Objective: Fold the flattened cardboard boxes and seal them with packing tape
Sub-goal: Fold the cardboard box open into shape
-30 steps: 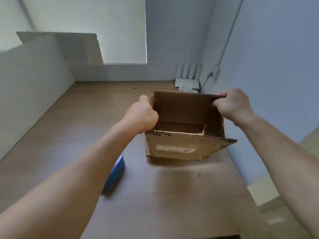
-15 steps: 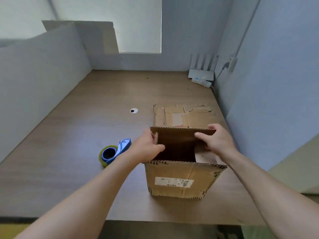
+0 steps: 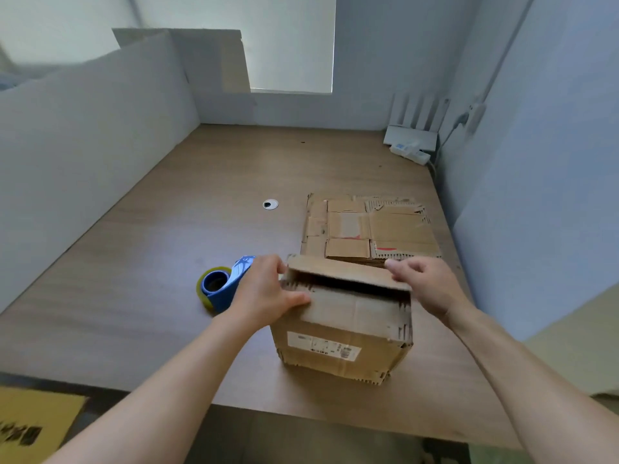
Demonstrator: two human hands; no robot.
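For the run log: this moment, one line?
box: flaps nearly shut, untaped | left hand: holds left edge | right hand: on far flap | tape dispenser: idle

Office: partitioned desk [image 3: 167, 249], router [image 3: 413, 128].

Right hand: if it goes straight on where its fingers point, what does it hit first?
The far top flap of the cardboard box. The right hand points left along it, fingertips seemingly touching its right end, though contact is hard to judge.
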